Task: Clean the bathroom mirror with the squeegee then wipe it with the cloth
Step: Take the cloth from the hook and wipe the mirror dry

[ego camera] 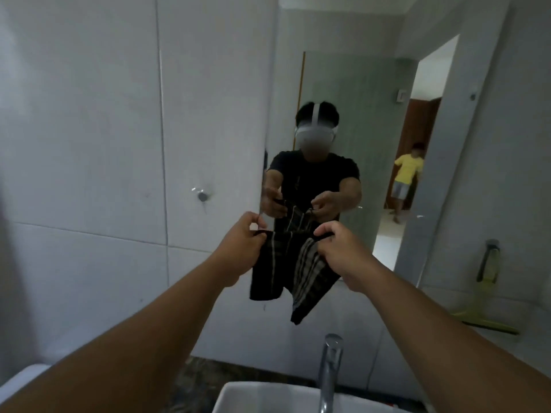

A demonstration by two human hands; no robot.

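One cloth [293,269] (dark, with pale stripes) is held in the air at frame centre, in front of the lower edge of the mirror [357,114]. Its top edge runs roughly horizontal between the two hands; the body hangs down from that edge, so the long axis is near vertical, with the lowest corner pointing down toward the tap [329,371]. The stripes run top to bottom, slanting slightly on the right half.

Left hand [241,248]: thumb and fingertips pinch the upper left corner of the cloth. Right hand [340,251]: fingers curled, gripping the upper right corner, where the fabric is bunched.

One squeegee [489,296] (yellow-green) stands at the right edge of the frame, well apart from the cloth. Its handle points up, leaning against the wall beside the mirror; its blade lies on the ledge, its long axis running diagonally toward the lower right.

One sink [268,396] shows at bottom centre, with the single tap rising just beside it. One round metal fitting [202,196] is fixed to the tiled wall, left of centre.

Two figures are reflected in the mirror.
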